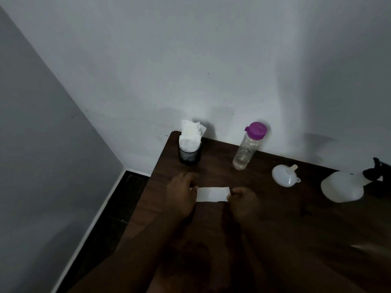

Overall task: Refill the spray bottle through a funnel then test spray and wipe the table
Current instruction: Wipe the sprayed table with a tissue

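Spray bottle (pixel 341 187) is at the bench's (pixel 296 225) right edge. Nearest us, our left grip (pixel 182 195) and right grip (pixel 243 201) each pinch one end of a white tissue (pixel 212 194). Farther back we see a funnel (pixel 283 177), a purple-capped bottle (pixel 247 146) and a mesh tissue holder (pixel 189 157).

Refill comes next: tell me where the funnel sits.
Head view: the funnel lies right of centre on the table, between the purple-capped bottle and the spray bottle.

Funnel (pixel 284 176): white translucent, mouth down on table (pixel 275 218), spout up. Clear bottle (pixel 246 149), purple cap: upright, behind-left of funnel. Spray bottle (pixel 341 186): white body, black head, right of funnel. Tissue (pixel 212 194): white folded strip, front-left of funnel, ends pinched by left hand (pixel 182 193) and right hand (pixel 243 200).
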{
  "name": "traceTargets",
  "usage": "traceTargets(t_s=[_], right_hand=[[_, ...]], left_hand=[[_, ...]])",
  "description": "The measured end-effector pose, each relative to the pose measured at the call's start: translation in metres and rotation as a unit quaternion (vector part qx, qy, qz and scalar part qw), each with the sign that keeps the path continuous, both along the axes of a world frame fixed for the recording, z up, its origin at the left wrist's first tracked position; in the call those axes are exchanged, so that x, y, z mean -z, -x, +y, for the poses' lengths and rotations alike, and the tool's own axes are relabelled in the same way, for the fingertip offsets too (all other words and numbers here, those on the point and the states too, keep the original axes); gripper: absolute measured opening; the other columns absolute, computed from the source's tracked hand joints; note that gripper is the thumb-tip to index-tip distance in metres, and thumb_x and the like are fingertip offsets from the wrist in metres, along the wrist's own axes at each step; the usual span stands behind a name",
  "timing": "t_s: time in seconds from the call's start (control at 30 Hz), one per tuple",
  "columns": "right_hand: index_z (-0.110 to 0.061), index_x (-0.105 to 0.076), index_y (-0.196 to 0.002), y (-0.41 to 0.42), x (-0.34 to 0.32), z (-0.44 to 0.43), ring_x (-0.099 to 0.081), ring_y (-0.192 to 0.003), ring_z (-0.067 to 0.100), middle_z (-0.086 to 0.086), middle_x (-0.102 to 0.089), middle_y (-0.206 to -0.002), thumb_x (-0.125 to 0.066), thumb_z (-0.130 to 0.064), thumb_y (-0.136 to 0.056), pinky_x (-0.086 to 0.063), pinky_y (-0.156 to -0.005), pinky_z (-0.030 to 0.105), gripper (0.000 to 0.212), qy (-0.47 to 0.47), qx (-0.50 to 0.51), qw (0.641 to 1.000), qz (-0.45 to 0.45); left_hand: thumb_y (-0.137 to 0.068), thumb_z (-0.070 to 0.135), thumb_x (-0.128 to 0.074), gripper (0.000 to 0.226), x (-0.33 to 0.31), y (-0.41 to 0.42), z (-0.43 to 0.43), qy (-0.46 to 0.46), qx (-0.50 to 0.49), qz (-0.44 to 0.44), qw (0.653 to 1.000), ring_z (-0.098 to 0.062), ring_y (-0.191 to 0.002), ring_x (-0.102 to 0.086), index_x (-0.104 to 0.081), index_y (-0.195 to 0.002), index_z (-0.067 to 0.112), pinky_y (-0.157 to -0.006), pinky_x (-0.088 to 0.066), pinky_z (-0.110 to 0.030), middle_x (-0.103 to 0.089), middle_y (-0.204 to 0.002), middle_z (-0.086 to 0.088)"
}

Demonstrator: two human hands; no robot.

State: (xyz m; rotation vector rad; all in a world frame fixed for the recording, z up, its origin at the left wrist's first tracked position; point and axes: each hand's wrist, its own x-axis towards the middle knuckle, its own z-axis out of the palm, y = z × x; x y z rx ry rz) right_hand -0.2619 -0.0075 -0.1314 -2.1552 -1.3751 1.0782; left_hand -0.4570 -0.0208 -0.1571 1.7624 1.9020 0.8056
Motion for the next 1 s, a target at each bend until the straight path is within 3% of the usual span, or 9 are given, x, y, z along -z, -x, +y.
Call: traceTargets(t_s=[0.13, 0.23, 0.3, 0.4, 0.57, 0.67, 0.73, 0.9, 1.0], right_hand=[[-0.006, -0.074, -0.112, 0.005, 0.019, -0.016, -0.069, -0.106, 0.032, 0.014, -0.071, -0.116, -0.054, -0.017, -0.091, -0.055, -0.09, 0.04, 0.031, -0.189, -0.173, 0.948, -0.189], [-0.003, -0.069, -0.121, 0.019, 0.002, -0.015, -0.065, -0.114, 0.03, 0.014, -0.066, -0.125, -0.074, -0.025, -0.082, -0.052, -0.095, 0.035, 0.045, -0.157, -0.347, 0.901, -0.208], [0.004, -0.071, -0.116, 0.024, -0.007, -0.015, -0.067, -0.114, 0.027, 0.014, -0.068, -0.124, -0.091, -0.047, -0.059, -0.05, -0.098, 0.031, 0.079, -0.103, -0.438, 0.863, -0.228], [-0.004, -0.081, -0.091, 0.02, 0.017, -0.017, -0.076, -0.09, 0.023, 0.011, -0.078, -0.096, -0.096, -0.057, -0.02, -0.057, -0.083, 0.031, 0.09, -0.105, -0.45, 0.85, -0.252], [0.002, -0.054, -0.129, 0.004, 0.028, -0.012, -0.065, -0.119, 0.031, 0.019, -0.062, -0.133, -0.094, -0.051, -0.043, -0.048, -0.103, 0.041, 0.109, -0.082, -0.453, 0.844, -0.277], [-0.005, -0.025, -0.154, -0.009, 0.02, -0.003, -0.026, -0.149, 0.028, 0.013, -0.019, -0.164, -0.057, -0.034, -0.096, -0.029, -0.119, 0.043, 0.072, -0.05, -0.374, 0.889, -0.259], [-0.009, -0.009, -0.159, -0.023, 0.022, -0.004, -0.009, -0.153, 0.032, 0.015, -0.006, -0.167, -0.048, -0.037, -0.101, -0.013, -0.124, 0.044, 0.076, -0.008, -0.37, 0.888, -0.272], [-0.016, 0.012, -0.159, -0.045, 0.031, -0.023, 0.01, -0.154, 0.028, 0.012, 0.014, -0.167, -0.05, -0.058, -0.095, 0.006, -0.123, 0.043, 0.099, 0.009, -0.362, 0.889, -0.279], [-0.012, 0.013, -0.158, -0.041, 0.038, -0.025, 0.012, -0.154, 0.028, 0.011, 0.018, -0.166, -0.049, -0.059, -0.096, 0.011, -0.118, 0.038, 0.099, 0.014, -0.352, 0.898, -0.265]], left_hand=[[-0.091, 0.028, -0.059, 0.033, 0.009, -0.016, -0.029, 0.008, 0.048, 0.168, 0.985, -0.03, -0.102, -0.064, -0.068, -0.119, 0.012, -0.082, -0.054, -0.042, -0.066, -0.117, -0.012], [-0.088, 0.04, -0.051, 0.053, 0.014, -0.031, -0.047, 0.073, 0.109, 0.196, 0.972, -0.032, -0.107, -0.07, -0.069, -0.127, 0.01, -0.085, -0.061, -0.044, -0.07, -0.123, -0.015], [-0.083, 0.042, -0.051, 0.059, 0.019, -0.037, -0.052, 0.107, 0.135, 0.221, 0.96, -0.032, -0.111, -0.07, -0.069, -0.126, 0.006, -0.09, -0.06, -0.046, -0.069, -0.127, -0.017], [-0.08, 0.048, -0.046, 0.069, 0.028, -0.039, -0.05, 0.135, 0.172, 0.247, 0.944, -0.034, -0.12, -0.066, -0.065, -0.129, 0.003, -0.099, -0.054, -0.049, -0.065, -0.133, -0.019], [-0.082, 0.051, -0.038, 0.078, 0.024, -0.052, -0.027, 0.133, 0.209, 0.261, 0.933, -0.039, -0.133, -0.055, -0.055, -0.141, 0.002, -0.11, -0.043, -0.056, -0.054, -0.146, -0.023], [-0.091, 0.057, -0.03, 0.088, 0.016, -0.066, -0.009, 0.144, 0.257, 0.256, 0.921, -0.034, -0.156, 0.002, -0.008, -0.162, 0.008, -0.127, -0.001, -0.054, 0.004, -0.167, -0.017], [-0.099, 0.055, -0.041, 0.09, 0.011, -0.077, -0.002, 0.158, 0.292, 0.261, 0.906, -0.029, -0.151, 0.022, 0.009, -0.161, 0.014, -0.127, 0.009, -0.05, 0.022, -0.164, -0.011], [-0.099, 0.056, -0.041, 0.087, 0.023, -0.09, 0.004, 0.121, 0.341, 0.273, 0.891, -0.035, -0.156, 0.009, 0.006, -0.162, 0.016, -0.126, 0.008, -0.049, 0.009, -0.169, -0.016], [-0.093, 0.058, -0.013, 0.083, 0.022, -0.084, 0.007, 0.093, 0.345, 0.303, 0.883, -0.035, -0.157, 0.005, 0.003, -0.162, 0.016, -0.123, 0.011, -0.047, 0.005, -0.17, -0.016]])
